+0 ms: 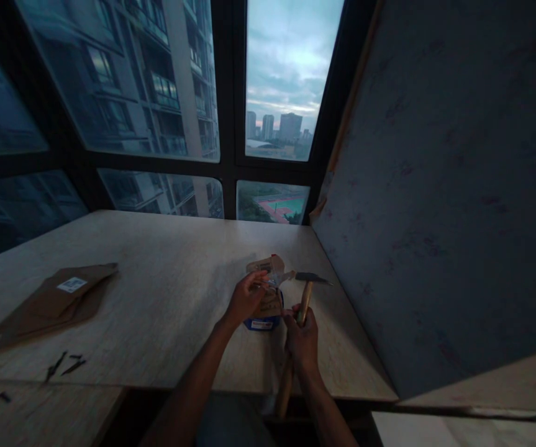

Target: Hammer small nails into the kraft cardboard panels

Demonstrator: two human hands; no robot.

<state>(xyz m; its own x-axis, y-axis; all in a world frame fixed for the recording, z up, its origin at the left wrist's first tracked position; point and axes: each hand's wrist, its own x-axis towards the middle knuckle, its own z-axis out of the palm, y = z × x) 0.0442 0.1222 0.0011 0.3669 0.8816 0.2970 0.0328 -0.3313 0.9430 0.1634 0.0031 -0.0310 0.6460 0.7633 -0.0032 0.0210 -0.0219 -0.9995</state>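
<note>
My right hand (302,335) is wrapped round the wooden handle of a hammer (287,388). Its dark metal head points up and to the right, and the handle's end hangs over the near edge of the board. My left hand (246,301) is closed, fingertips pinching a crinkled clear plastic bag (276,278). Close behind both hands is a brown printed package (272,304), partly hidden by the left fingers. Below it shows a blue container (262,324) with a white and red label, standing on the pale board surface (169,298).
Brown paper envelopes (58,298) with a white label lie at the left. Several small dark pieces (74,366) are scattered near the front edge. Dark-framed windows (228,124) rise behind, and a papered wall panel (417,217) borders the right side.
</note>
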